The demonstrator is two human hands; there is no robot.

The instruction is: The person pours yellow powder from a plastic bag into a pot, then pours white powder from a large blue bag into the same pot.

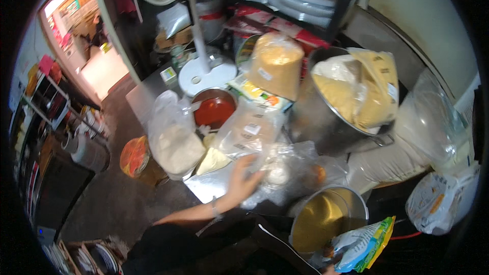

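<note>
My left hand [244,179] reaches over the metal tabletop with its fingers apart, at the lower edge of a clear plastic bag of light brown powder [250,128]. Beside it lies a clear bag with white contents [278,172]. At the bottom edge, my right hand [331,270], mostly cut off, grips a blue, green and yellow plastic packet [363,246]. The packet is tilted in front of a large metal pot [365,202], whose inside looks yellowish. Left of the bags stand a bag of white powder [177,152] and a metal bowl of red sauce [214,110].
A pedestal fan [206,70] stands at the back of the table. A bag of orange-yellow crumbs [276,65] is near it. To the right, a tall steel pot [317,110] holds bags of yellow powder [340,91]. A white carrier bag [431,202] is at far right, an orange-topped container [135,156] at left.
</note>
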